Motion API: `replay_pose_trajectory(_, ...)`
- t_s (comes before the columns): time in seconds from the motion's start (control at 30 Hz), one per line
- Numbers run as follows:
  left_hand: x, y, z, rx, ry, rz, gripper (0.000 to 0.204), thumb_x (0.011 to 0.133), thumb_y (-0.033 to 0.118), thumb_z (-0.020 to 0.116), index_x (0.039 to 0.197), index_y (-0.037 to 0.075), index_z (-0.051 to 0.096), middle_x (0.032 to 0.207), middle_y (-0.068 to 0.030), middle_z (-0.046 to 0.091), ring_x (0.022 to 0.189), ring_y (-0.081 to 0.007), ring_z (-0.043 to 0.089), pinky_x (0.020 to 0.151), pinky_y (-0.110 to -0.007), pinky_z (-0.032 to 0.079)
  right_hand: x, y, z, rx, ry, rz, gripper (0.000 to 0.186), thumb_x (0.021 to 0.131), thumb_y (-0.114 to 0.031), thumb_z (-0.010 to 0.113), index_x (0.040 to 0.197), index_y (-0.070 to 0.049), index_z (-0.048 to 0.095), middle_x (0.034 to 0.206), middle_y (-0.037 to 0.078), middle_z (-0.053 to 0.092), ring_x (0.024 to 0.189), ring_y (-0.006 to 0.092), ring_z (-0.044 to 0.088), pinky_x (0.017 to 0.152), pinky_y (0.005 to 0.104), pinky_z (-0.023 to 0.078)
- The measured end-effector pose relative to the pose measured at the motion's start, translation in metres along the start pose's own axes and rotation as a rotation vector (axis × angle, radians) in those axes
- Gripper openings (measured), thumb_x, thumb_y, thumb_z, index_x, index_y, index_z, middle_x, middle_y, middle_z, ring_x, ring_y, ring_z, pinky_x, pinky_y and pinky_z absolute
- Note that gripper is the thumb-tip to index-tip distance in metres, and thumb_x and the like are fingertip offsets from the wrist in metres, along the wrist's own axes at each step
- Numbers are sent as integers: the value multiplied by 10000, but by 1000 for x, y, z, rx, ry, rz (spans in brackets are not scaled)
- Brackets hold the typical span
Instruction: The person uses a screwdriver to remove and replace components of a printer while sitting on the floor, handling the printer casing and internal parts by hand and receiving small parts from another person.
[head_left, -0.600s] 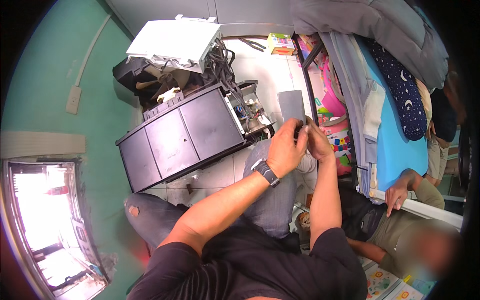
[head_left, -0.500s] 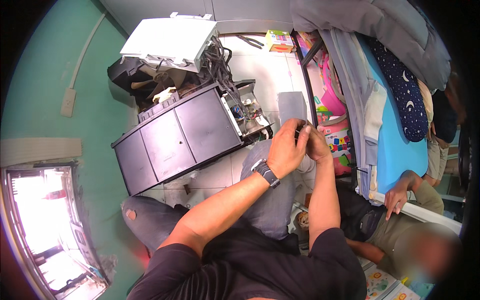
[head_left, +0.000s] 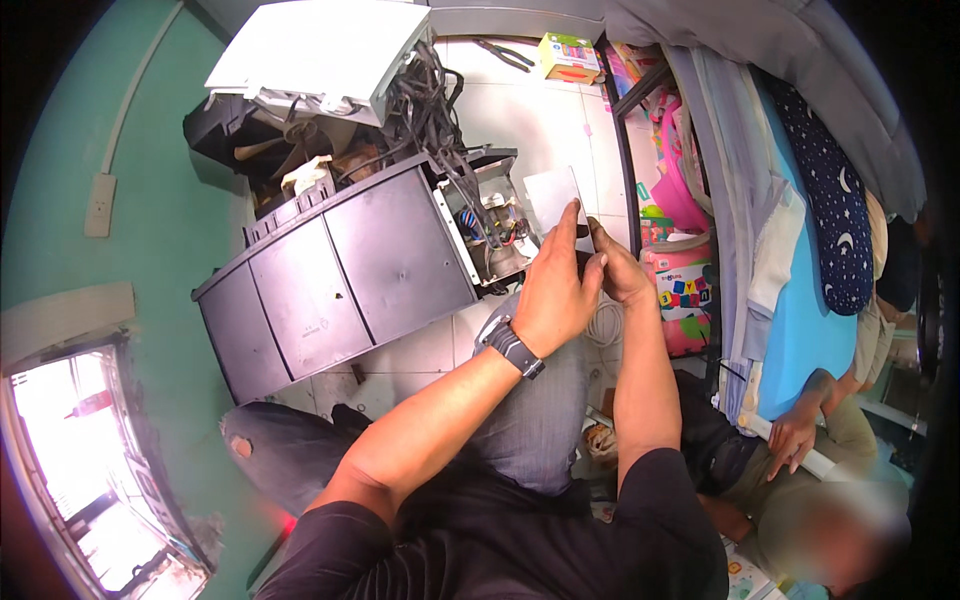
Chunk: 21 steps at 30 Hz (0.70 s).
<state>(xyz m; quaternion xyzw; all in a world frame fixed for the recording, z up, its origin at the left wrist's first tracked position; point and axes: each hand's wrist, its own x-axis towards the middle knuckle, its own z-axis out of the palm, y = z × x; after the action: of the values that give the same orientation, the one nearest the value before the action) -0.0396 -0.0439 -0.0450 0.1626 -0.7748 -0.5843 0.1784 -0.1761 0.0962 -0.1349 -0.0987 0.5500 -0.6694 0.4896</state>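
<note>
My left hand (head_left: 561,285), a watch on its wrist, grips a flat, pale metal plate (head_left: 550,190) along its lower part, fingers fairly straight against it. My right hand (head_left: 622,268) holds the same plate's right side with bent fingers, partly hidden behind the left. Just left of the plate is an open electrical compartment (head_left: 492,235) with coloured wires, at the end of a black appliance casing (head_left: 385,260). A thick bundle of dark cables (head_left: 415,100) runs into it from a white metal panel (head_left: 315,45), near a fan blade (head_left: 255,150).
Pliers (head_left: 505,55) and a small colourful box (head_left: 565,55) lie on the tiled floor. At right stands a bed (head_left: 800,350) with bedding, pink items (head_left: 675,200) beneath. A co-worker's hand (head_left: 790,440) is at lower right. A green wall (head_left: 90,140) has a bright opening (head_left: 70,430).
Both hands have moved slightly up and left with the plate, toward the open compartment, and the plate is tilted differently, now catching light. The view has shifted a little.
</note>
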Motion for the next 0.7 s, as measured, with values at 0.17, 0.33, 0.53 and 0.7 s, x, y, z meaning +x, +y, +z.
replay_pose_trajectory(0.17, 6, -13, -3, -3, 41, -16, 857, 919, 80, 675, 1595, -63, 168, 1156, -301, 682, 876, -360, 744, 804, -436, 575, 10, -3, 1, -84, -6, 65, 640, 1061, -525, 530, 1517, -90, 419, 1396, 64, 570, 1295, 184, 534, 1071, 376, 462)
replay_pose_trajectory(0.33, 5, -11, -22, -40, 35, -80, 862, 916, 66, 665, 1611, -39, 165, 1177, -299, 680, 877, -358, 744, 803, -431, 573, 18, 1, -3, -153, -43, 89, 721, 1042, -525, 573, 1562, -74, 358, 1443, 60, 537, 1351, 181, 488, 1105, 367, 420)
replay_pose_trajectory(0.53, 5, -17, -29, -45, 115, -24, 857, 909, 48, 656, 1613, -38, 175, 1302, -321, 618, 1057, -393, 705, 908, -435, 550, 22, -2, -6, -156, 47, 153, 880, 1049, -459, 602, 1656, -27, 133, 1571, 107, 437, 1453, 201, 387, 1175, 380, 344)
replay_pose_trajectory(0.7, 7, -20, -50, -24, 164, -6, 862, 869, 25, 649, 1584, -97, 185, 1399, -363, 497, 1300, -474, 533, 1076, -462, 461, 22, -48, 46, -478, 46, 137, 794, 1048, -447, 597, 1622, -13, 263, 1526, 104, 495, 1365, 177, 471, 1071, 353, 454)
